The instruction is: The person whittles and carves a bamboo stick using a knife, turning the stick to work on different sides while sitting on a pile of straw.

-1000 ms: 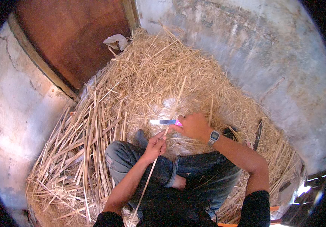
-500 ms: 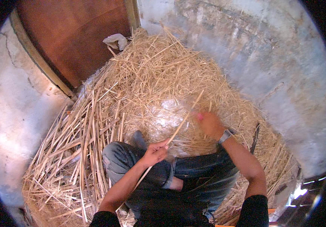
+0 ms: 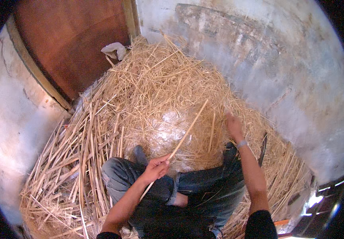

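My left hand (image 3: 156, 169) is closed round a long, pale strip of split cane or bamboo (image 3: 188, 130). It slants up to the right beyond my fist, and its lower end passes under my wrist over my leg. Out to the right, above the straw, my right hand (image 3: 234, 126) looks closed. Its fingers are blurred, and what they hold, if anything, cannot be made out. Between the strip and my right hand, a shorter pale strip (image 3: 212, 132) stands nearly upright in view; whether it touches the pile is unclear.
Loose shavings (image 3: 164, 75) are heaped against the stained wall (image 3: 255, 59) and the brown door (image 3: 74, 44). Long split strips (image 3: 86, 147) lie on the left. A whitish bag (image 3: 114, 51) rests near the door frame. My crossed legs (image 3: 204, 183) in jeans are in front.
My right hand has moved to the right, away from the held strip. My left hand keeps its grip, and the whole view has shifted slightly.
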A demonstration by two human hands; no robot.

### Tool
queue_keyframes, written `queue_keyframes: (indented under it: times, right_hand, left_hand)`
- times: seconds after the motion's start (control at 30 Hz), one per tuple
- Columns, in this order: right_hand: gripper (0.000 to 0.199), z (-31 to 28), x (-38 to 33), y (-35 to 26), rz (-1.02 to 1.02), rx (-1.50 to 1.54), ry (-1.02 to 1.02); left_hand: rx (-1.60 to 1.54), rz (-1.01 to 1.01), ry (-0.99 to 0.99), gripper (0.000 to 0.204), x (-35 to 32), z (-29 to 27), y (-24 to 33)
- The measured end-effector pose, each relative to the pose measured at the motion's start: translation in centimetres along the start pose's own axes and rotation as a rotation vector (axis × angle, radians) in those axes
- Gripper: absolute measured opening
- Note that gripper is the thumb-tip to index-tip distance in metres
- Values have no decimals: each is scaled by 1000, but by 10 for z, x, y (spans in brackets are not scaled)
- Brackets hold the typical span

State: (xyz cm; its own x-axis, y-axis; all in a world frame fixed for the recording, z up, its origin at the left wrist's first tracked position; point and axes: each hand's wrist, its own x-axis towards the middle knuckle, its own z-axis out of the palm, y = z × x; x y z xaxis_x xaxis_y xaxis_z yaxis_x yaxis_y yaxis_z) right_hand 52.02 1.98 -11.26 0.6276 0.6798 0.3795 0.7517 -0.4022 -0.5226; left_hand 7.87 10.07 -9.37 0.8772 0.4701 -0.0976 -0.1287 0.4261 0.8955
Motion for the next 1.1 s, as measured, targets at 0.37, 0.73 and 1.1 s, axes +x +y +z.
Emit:
queue_keyframes:
  times: [0.37, 0.73, 1.1]
  right_hand:
    - [36, 60, -174, -87, 207, 611, -284]
    - [39, 74, -146, -47, 277, 420, -154]
    - [31, 61, -185, -162, 116, 344, -350]
  left_hand:
    - [434, -287, -69, 35, 18, -7, -28]
    - [335, -281, 7, 31, 31, 5, -28]
    - [290, -160, 80, 35, 25, -1, -28]
